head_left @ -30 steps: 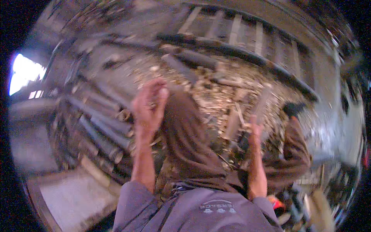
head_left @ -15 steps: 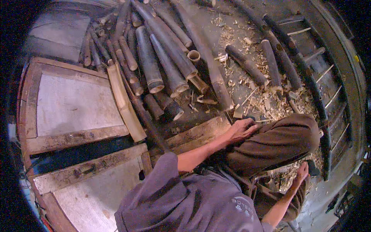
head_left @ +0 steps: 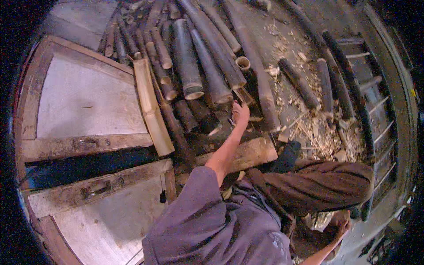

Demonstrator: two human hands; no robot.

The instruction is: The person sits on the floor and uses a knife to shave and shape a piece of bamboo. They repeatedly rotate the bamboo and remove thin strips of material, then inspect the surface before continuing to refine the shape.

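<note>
My left hand [head_left: 241,113] reaches away from my body, over the floor at the near ends of the bamboo poles. Its fingers look curled in, beside a split bamboo piece [head_left: 244,96] and a small dark thing with a pale glint; what they grip is too small to make out. Close by are a thick dark bamboo pole [head_left: 216,88] and an upright bamboo tube [head_left: 243,63] with an open top. My right hand [head_left: 341,222] is low at the right by my brown-trousered leg [head_left: 322,183], its fingers dim and partly hidden.
Many bamboo poles [head_left: 187,57] lie at the far left. A pale split bamboo [head_left: 152,106] rests beside framed panels [head_left: 88,104]. A wooden block [head_left: 251,152] lies in front of me. Shavings [head_left: 318,132] litter the floor, with a ladder-like frame [head_left: 369,88] at the right.
My left hand has left my leg and reached out to the bamboo ends. My right hand has drawn back from my foot toward my body. The view has shifted slightly.
</note>
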